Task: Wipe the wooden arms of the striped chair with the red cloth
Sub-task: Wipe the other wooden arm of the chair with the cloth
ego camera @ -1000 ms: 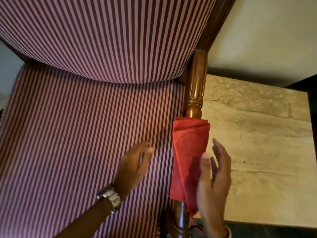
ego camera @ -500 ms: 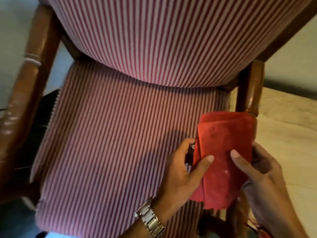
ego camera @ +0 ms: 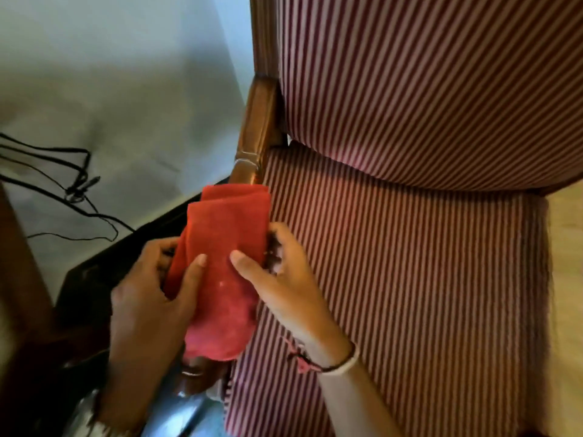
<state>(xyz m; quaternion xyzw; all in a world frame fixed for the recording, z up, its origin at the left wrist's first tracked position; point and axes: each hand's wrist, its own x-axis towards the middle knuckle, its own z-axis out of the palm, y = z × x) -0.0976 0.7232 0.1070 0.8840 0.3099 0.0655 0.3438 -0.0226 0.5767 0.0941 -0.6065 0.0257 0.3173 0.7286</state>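
While both hands squeeze it, the red cloth [ego camera: 222,263] sits wrapped over the wooden arm [ego camera: 257,127] on the chair's left side, with the left hand [ego camera: 148,298] curled round its outer edge and the right hand [ego camera: 284,279] pinching its inner edge, both thumbs pressing on top. It looks soft, light and floppy, so it should bend round the wood easily but might bunch or slip on the shiny arm; holding both edges seems best. Farther off, the bare arm runs up to the striped chair [ego camera: 426,231].

A pale floor [ego camera: 126,99] fills the ten o'clock area. Black cables [ego camera: 72,184] lie tangled on it at nine o'clock. A striped chair [ego camera: 410,247] stands at three o'clock, its wooden arm [ego camera: 258,127] bordering the floor.
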